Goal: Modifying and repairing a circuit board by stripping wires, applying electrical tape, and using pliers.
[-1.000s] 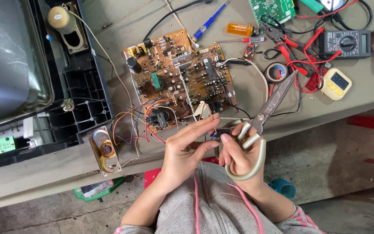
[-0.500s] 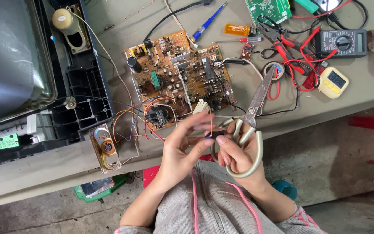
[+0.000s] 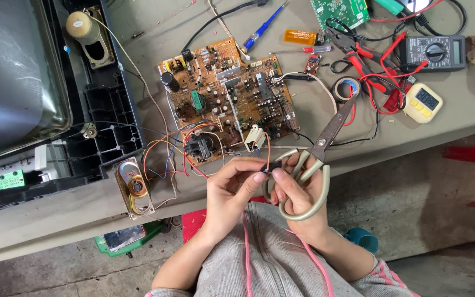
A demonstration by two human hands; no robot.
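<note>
My left hand (image 3: 229,190) pinches thin wires near the table's front edge, fingertips meeting those of my right hand (image 3: 298,195). My right hand also carries large scissors (image 3: 320,151) with pale handles looped over its fingers, blades pointing up-right over the table. The wires run up to a small white connector (image 3: 254,137) and a brown circuit board (image 3: 229,99) lying flat on the grey table (image 3: 56,214). Red, orange and blue wires (image 3: 163,159) loop off the board's lower left corner.
An opened television set (image 3: 34,93) fills the left side, with an oval speaker (image 3: 133,187) before it. A multimeter (image 3: 432,52) with red leads, a yellow timer (image 3: 421,103), tape roll (image 3: 346,87), blue screwdriver (image 3: 262,28) and green board (image 3: 339,11) lie at the back right.
Both hands have come closer together, fingertips now meeting on the wires. The scissors have swung a little, blades still pointing up-right.
</note>
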